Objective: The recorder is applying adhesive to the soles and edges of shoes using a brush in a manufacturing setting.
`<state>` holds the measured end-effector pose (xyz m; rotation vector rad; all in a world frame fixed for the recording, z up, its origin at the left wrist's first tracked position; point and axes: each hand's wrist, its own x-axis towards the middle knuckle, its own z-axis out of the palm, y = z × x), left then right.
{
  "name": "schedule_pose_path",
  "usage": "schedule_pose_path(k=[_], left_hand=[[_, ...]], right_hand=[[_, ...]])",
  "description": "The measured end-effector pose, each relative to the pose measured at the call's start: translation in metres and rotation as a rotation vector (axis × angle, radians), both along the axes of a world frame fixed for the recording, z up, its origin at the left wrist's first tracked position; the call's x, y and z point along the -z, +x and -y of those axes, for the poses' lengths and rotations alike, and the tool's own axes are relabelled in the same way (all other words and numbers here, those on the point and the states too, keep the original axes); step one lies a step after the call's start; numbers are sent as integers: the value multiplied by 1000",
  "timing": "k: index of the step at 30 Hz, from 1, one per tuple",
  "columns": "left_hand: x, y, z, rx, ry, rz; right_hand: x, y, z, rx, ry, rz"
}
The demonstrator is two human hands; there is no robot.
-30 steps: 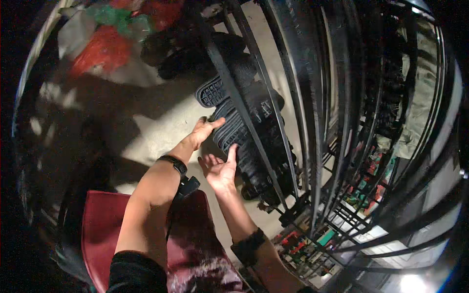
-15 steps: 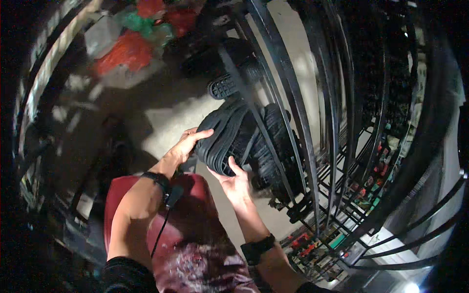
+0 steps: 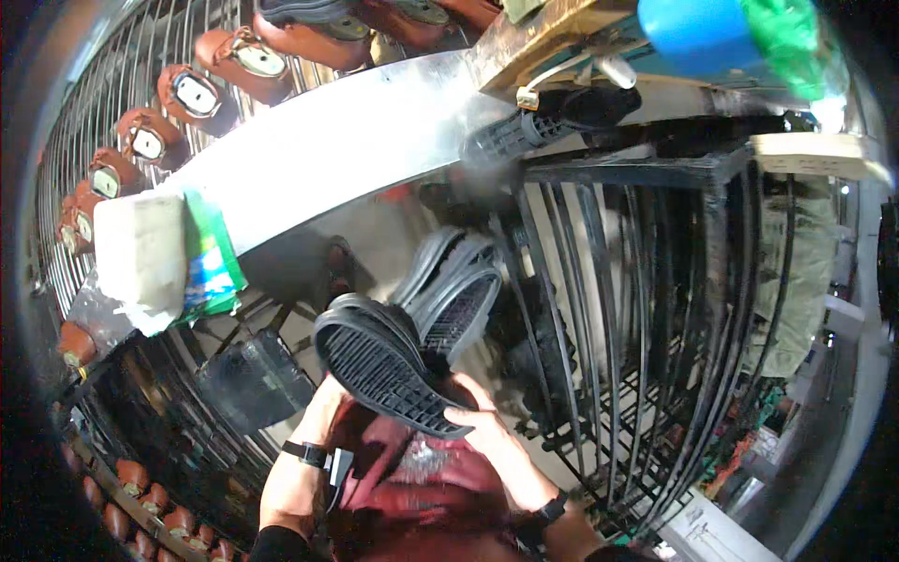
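Several black shoe soles (image 3: 384, 365) are gathered in a bundle between my two hands, in front of the dark red apron. The nearest sole shows its gridded inner face. My left hand (image 3: 328, 395) supports the bundle from the lower left, its fingers mostly hidden behind the soles. At the lower right, my right hand (image 3: 482, 421) grips the end of the nearest sole, thumb over its edge. More soles (image 3: 454, 304) from the bundle fan out at its far side, their edges slightly blurred.
A pale metal worktop (image 3: 346, 131) crosses ahead, with another black sole (image 3: 510, 140) at its right part. A white block (image 3: 140, 248) and a green packet (image 3: 208, 253) lie on its left end. Brown shoes (image 3: 192, 94) stand on racks beyond. A black metal rack (image 3: 637, 173) rises close on the right.
The soles have come up from low beside the rack to in front of my apron, still in both hands. My view has swung up to the worktop and the brown shoes.
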<state>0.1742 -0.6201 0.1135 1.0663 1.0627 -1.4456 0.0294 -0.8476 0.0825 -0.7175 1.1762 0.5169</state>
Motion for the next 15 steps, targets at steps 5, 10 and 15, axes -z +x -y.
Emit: schedule_pose_path(k=[5,10,15], left_hand=[[57,-99,-85,16,-94,1229],[16,-77,-149,-348,214,1094],[-55,-62,-238,-404,393,954]], right_hand=[[-69,42,-25,-437,-13,498],[-114,139,-91,-536,-96,660],[-29,246,-180,-554,-85,692]])
